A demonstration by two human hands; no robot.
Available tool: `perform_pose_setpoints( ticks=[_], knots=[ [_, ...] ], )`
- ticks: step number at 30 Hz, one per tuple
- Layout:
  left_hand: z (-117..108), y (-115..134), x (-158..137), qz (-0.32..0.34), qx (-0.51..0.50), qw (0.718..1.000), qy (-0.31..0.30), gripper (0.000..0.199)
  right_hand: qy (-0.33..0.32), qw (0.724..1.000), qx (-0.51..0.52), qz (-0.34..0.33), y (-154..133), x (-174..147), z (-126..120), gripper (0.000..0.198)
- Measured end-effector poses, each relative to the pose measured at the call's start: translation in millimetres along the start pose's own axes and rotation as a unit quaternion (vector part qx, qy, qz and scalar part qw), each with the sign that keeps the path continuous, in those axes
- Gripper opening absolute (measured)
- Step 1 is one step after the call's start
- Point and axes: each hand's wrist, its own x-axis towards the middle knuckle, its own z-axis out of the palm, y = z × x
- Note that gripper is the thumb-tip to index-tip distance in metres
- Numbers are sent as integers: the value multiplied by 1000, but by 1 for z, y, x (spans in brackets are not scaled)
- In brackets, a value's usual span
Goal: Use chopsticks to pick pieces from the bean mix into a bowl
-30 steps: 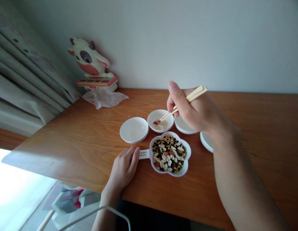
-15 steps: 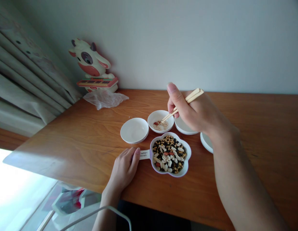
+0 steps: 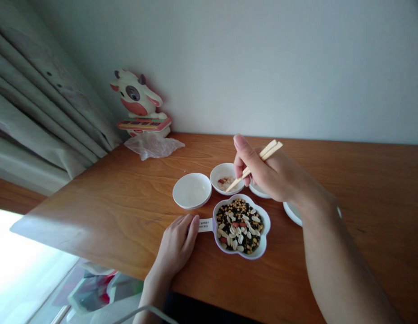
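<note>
My left hand (image 3: 182, 238) is closed round the handle of a flower-shaped bowl (image 3: 268, 227) with a lilac rim, resting on the table. Inside it lies a mix of peanuts (image 3: 236, 231), yellow beans and dark grains. My right hand (image 3: 263, 168) grips a pair of wooden chopsticks (image 3: 252, 165), their tips pointing down over the near rim of a small white bowl (image 3: 215, 170). Some peanuts and reddish bits lie in that bowl. Nothing can be made out between the tips. Another white bowl (image 3: 192, 191) sits to its left; two more are partly hidden beneath my right hand and forearm.
A cow-shaped toy keyboard (image 3: 144, 123) stands at the back left against the wall, with a crumpled clear plastic bag (image 3: 155, 147) before it. Curtains (image 3: 43, 103) hang at the left. A pale cable (image 3: 151, 309) crosses near my left forearm.
The chopstick tips have shifted from inside the small bowl toward its near rim, closer to the flower-shaped bowl. The whole view has tilted slightly upward. My left hand keeps its hold.
</note>
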Motion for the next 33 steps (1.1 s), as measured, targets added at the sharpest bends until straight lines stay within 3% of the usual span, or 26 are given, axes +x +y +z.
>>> perform_pose_setpoints(
  ticks=[3,7,25,33],
  knots=[
    [0,0,0,6,-2,1000,-3,34,-82,996,22,23,0,-4,4,77],
    [1,-1,1,7,0,1000,3,34,-121,992,-7,18,-2,-6,9,76],
    [-1,3,2,14,7,1000,13,36,-139,989,-7,48,-8,-15,6,68],
    [0,2,1,9,7,1000,3,34,-126,991,-30,16,-13,-9,9,70]
  ],
)
